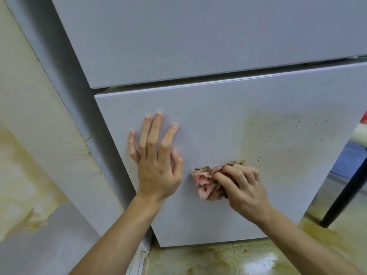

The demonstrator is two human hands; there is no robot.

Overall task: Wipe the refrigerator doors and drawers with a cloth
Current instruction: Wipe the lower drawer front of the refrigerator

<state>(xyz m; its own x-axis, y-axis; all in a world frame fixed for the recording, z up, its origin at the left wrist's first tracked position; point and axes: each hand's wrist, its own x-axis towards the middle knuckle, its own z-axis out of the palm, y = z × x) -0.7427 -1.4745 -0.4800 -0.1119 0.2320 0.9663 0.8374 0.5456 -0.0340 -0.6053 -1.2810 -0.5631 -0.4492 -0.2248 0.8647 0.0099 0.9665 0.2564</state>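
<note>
At 6 o'clock in the view, nearest of all, is the tiled floor (218, 259), smeared with yellow-brown grime and crumbs. Two bare forearms rise from the bottom edge toward the refrigerator.

The left hand (156, 165) lies flat on the lower drawer front (218, 120) with its fingers straight and spread, pointing to 12 o'clock. It holds nothing and rests on the pale grey panel.

Just beside it, at its 3 o'clock, the right hand (244, 187) has its fingers curled round a bunched pink cloth (204, 181) and presses it against the same panel. The cloth is soiled brown along its folds and sticks out of the fist toward 9 o'clock — close to the left thumb but apart from it.

From the cloth toward 1 o'clock a yellowish stain (278, 135) spreads across the drawer front, dotted with dark specks.

Beyond, at 12 o'clock, a narrow dark gap parts the drawer from the grey upper panel (178, 36). At 9 o'clock a cream wall (25, 116) bears brownish blotches. At 4 o'clock a dark slanted bar (344, 193) stands beside the refrigerator.
</note>
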